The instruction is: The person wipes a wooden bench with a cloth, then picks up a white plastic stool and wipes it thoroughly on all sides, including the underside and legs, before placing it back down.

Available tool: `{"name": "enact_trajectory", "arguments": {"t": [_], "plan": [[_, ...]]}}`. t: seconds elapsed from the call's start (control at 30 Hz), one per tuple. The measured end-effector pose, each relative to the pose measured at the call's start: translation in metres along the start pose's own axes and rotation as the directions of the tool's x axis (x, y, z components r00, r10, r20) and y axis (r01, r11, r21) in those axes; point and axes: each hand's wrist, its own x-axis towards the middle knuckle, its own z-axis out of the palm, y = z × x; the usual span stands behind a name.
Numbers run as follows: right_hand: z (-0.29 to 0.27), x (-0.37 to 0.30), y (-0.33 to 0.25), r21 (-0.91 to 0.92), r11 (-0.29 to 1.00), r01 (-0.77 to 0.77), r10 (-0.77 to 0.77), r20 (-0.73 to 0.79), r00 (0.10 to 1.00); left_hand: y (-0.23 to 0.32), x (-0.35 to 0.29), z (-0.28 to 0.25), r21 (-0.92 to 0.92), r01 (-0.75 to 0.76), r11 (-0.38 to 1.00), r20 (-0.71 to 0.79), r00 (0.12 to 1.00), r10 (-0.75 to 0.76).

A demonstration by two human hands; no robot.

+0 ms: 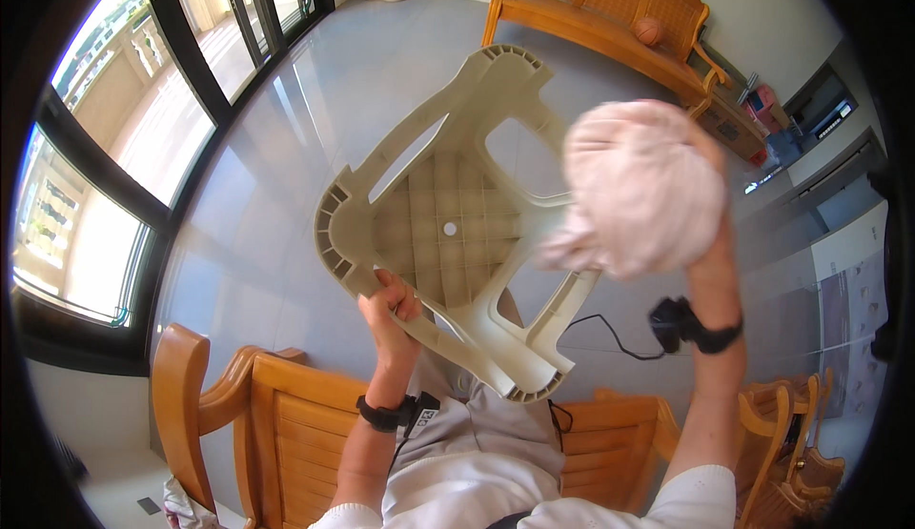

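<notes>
A beige plastic stool [419,243] is turned so that its ribbed underside, with a round hole in the middle, faces me, its legs toward me. My left hand [391,308] is closed around the rail between two legs at the near left. My right hand [707,148] is raised at the right, mostly hidden behind a crumpled pale pink cloth [648,191] that it holds. The cloth is slightly blurred and overlaps the stool's right leg in view; whether it touches the leg I cannot tell. Both wrists wear black straps, with a cable by the right one.
I sit on a wooden bench [315,424]. Across the grey tiled floor [257,176] stands another wooden bench [572,14] with a basketball [648,30] on it. Dark-framed glass doors [205,81] line the left. Boxes [729,133] stand at the far right, wooden furniture [786,443] at the near right.
</notes>
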Motion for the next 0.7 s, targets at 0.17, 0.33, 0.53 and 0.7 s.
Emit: {"name": "enact_trajectory", "arguments": {"t": [0.17,0.33,0.53,0.7], "plan": [[0.041,0.061,0.116,0.286,0.911,-0.296,0.286,0.078,0.955,-0.001,-0.001,0.001,0.070,-0.027,0.997,-0.028,0.999,0.029],[0.068,0.099,0.182,-0.580,0.801,0.151,-0.273,-0.130,0.953,-0.003,-0.005,0.002,0.073,-0.033,0.997,-0.004,0.999,0.033],[0.100,0.112,0.218,-0.833,0.506,0.223,-0.542,-0.106,0.834,-0.004,-0.007,-0.004,0.082,-0.027,0.996,-0.016,0.999,0.029],[0.101,0.110,0.213,-0.784,0.610,0.117,-0.266,-0.063,0.962,-0.003,-0.008,-0.008,0.061,-0.014,0.998,-0.012,1.000,0.015]]}}
